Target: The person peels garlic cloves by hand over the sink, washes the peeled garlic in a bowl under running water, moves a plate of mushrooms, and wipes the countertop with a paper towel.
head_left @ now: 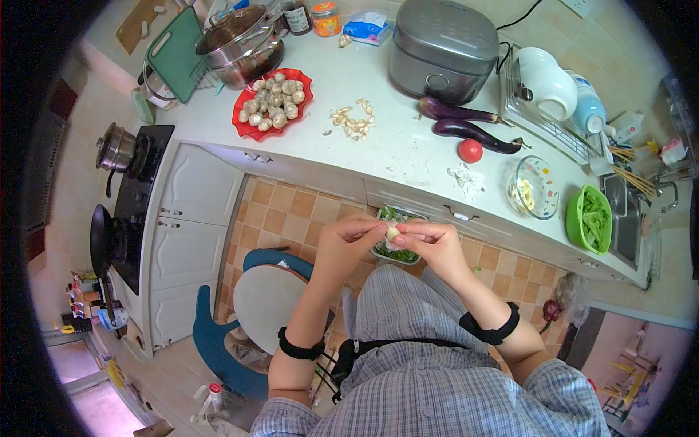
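Note:
Between the fingertips of my left hand [352, 239] and my right hand [438, 246] is a pale garlic clove [392, 231]. Both hands pinch it in front of my body, past the counter's edge. Below them, a bin [402, 256] holding green scraps is partly covered by my fingers. Several loose cloves [354, 121] lie on the counter, right of a red scalloped plate [241, 116] piled with garlic bulbs [275, 102]. A clear glass bowl [547, 191] farther right contains pale pieces like peeled garlic. White papery scraps [466, 179] lie left of that bowl.
Two eggplants [473, 135] and a tomato [470, 151] lie before the rice cooker [455, 44]. A green basket of leaves [577, 227] stands near the sink [628, 233]. At lower left are a blue chair [211, 342] and the stove [129, 255].

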Available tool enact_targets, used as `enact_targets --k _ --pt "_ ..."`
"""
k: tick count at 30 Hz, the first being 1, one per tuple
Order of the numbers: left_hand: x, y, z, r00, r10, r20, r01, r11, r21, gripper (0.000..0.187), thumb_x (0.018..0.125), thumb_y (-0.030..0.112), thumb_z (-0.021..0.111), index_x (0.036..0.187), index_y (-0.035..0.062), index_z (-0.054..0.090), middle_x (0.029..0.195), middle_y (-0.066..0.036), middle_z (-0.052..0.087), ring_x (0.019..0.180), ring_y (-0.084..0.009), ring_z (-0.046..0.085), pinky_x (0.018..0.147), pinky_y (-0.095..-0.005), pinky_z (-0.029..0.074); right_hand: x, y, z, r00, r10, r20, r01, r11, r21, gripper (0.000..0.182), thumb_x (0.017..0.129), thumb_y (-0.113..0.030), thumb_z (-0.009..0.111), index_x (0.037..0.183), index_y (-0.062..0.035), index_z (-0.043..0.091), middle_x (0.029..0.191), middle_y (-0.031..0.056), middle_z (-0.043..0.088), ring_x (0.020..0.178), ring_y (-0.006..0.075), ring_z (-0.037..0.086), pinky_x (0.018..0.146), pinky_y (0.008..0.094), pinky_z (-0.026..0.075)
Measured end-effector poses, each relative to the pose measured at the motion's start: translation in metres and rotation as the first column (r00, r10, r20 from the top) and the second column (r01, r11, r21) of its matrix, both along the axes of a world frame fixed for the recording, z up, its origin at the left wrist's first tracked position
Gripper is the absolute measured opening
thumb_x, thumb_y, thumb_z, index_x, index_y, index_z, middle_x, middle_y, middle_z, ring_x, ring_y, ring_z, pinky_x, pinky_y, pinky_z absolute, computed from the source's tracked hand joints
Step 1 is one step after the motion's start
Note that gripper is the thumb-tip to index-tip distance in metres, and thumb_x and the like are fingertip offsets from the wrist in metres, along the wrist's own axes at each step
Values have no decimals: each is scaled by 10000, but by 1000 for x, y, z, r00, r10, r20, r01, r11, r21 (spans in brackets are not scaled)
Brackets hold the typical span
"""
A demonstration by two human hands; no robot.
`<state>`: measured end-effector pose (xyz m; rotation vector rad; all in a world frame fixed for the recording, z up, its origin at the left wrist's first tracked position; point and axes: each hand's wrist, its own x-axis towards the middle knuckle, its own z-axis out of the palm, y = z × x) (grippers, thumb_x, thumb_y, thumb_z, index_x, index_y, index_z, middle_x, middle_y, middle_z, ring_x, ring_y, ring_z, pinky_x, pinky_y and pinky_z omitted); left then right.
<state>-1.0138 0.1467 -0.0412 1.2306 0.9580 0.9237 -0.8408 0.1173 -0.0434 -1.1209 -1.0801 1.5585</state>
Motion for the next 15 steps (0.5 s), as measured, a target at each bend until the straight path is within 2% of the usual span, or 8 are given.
enact_targets --k 5,7,11,15 --pt "3 -2 -2 999 37 -14 -37 999 -28 128 772 52 598 875 -15 635 813 -58 608 731 -96 550 630 -197 428 -1 -1 3 999 -9 -42 7 998 -55 216 778 -10 578 985 52 580 924 117 605 817 170 599 747 258 490" --pt "5 -2 0 999 50 8 -50 997 -51 131 774 57 598 879 -11 635 810 -56 608 724 -92 548 625 -193 426 0 0 4 995 -44 -87 33 993 -115 227 784 -62 596 989 34 588 911 96 620 811 131 592 745 229 475" --pt "8 -3 5 998 69 -3 -69 994 -80 136 779 62 597 892 -4 635 804 -46 612 720 -79 547 623 -189 431 0 1 1 992 -44 -117 32 994 -101 232 790 -58 587 1000 41 579 913 97 618 809 130 593 741 225 476" --pt "6 -3 3 996 88 11 -86 988 -127 141 774 56 603 900 0 633 794 -42 622 703 -70 554 615 -182 439 -1 1 1 997 -30 -65 29 999 -25 230 791 -59 586 1000 36 582 919 89 616 816 123 589 737 216 472"
